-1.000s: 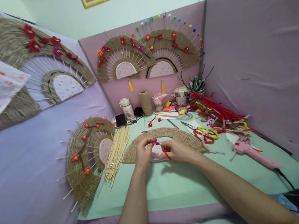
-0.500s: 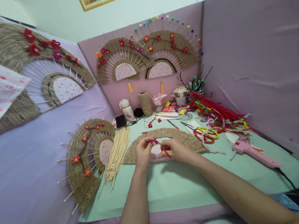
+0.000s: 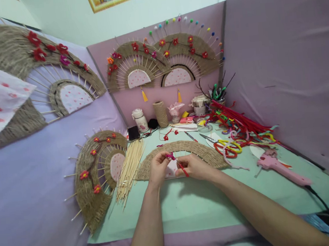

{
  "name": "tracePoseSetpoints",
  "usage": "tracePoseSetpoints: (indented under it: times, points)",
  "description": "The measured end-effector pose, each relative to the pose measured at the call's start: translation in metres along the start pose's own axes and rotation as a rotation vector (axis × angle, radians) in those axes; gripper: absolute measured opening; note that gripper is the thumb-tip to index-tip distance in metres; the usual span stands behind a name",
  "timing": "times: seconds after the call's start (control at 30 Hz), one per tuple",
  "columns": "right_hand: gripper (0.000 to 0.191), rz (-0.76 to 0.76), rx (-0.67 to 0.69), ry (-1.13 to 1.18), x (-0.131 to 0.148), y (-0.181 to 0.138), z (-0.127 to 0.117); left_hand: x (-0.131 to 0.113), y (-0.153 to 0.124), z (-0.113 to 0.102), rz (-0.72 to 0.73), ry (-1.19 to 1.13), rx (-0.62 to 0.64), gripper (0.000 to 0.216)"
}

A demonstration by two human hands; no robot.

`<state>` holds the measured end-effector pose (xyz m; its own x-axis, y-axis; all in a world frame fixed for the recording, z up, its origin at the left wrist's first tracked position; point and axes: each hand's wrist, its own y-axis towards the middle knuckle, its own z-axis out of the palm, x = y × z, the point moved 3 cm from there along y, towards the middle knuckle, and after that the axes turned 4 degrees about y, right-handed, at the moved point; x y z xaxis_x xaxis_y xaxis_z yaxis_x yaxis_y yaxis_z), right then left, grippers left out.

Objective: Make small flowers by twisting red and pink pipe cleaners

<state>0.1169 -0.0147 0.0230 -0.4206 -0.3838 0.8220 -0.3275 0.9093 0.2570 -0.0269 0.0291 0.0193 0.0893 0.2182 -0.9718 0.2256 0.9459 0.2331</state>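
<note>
My left hand (image 3: 158, 169) pinches a small magenta pipe-cleaner flower (image 3: 170, 156) between thumb and fingers. In my right hand (image 3: 194, 167) is a slim red-handled tool (image 3: 183, 169) with a thin metal tip that meets the flower; its exact kind is too small to make out. Both hands hover over a half-round fan wound with brown twine (image 3: 148, 164), which lies on the table. Its pale dotted centre (image 3: 171, 168) is partly covered by my hands. Another magenta piece (image 3: 160, 145) lies at the fan's upper edge.
A bundle of thin sticks (image 3: 131, 169) lies left of the fan. Scissors (image 3: 227, 147), a pink glue gun (image 3: 284, 171) with a cord, and a heap of pipe cleaners (image 3: 240, 121) are to the right. A twine spool (image 3: 160, 114) stands behind. Finished fans (image 3: 100, 180) lean on the side panels.
The flower has turned slightly at my left fingertips, and the red-handled tool has shifted a little in my right hand. The whole view has moved slightly.
</note>
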Motion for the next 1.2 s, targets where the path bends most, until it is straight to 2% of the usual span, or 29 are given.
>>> tracePoseSetpoints:
  times: [0.23, 0.43, 0.63, 0.83, 0.93, 1.07, 1.2]
  points:
    - [0.036, 0.026, -0.086, 0.034, -0.002, 0.002, -0.001, -0.001, -0.001, 0.002, 0.001, -0.048, -0.046, 0.014]
    - [0.037, 0.153, -0.293, -0.021, -0.005, 0.004, -0.019, -0.003, 0.000, 0.000, -0.076, -0.339, -0.081, 0.027]
    - [0.037, 0.158, -0.274, -0.097, -0.010, 0.006, -0.020, 0.002, 0.000, -0.003, -0.234, -0.550, -0.031, 0.028]
    - [0.035, 0.159, -0.338, -0.146, -0.010, 0.005, -0.026, 0.009, -0.001, -0.003, -0.319, -0.615, -0.036, 0.022]
    - [0.033, 0.189, -0.288, -0.203, -0.006, 0.010, -0.028, 0.012, -0.001, -0.003, -0.350, -0.619, -0.052, 0.023]
    - [0.036, 0.274, -0.148, -0.360, -0.005, 0.023, -0.026, 0.013, -0.003, -0.003, -0.372, -0.605, -0.100, 0.023]
    - [0.036, 0.289, -0.089, -0.529, 0.002, 0.041, -0.022, 0.009, -0.005, -0.002, -0.406, -0.609, -0.066, 0.024]
